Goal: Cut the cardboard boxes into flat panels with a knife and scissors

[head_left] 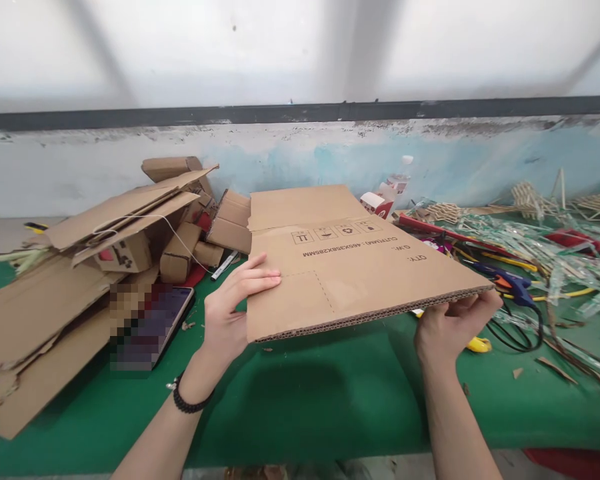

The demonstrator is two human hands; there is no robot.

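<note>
A large sheet of corrugated cardboard (365, 273) with printed symbols and text is held up over the green table, tilted so its cut near edge faces me. My left hand (235, 303) grips its left edge, fingers lying on top and the thumb hidden below. At the near right corner my right hand (457, 323) holds it from underneath, with part of the fingers out of sight. A fold line crosses the sheet, and its far part lies beyond it. A dark beaded bracelet (190, 400) is on my left wrist.
Cardboard pieces (130, 213) and small boxes are heaped at the left, beside a phone (155, 323). A marker (225, 265) lies near them. On the right are a blue glue gun (513, 283), a plastic bottle (396, 183) and tangled clear strips (575, 247). A wall stands behind.
</note>
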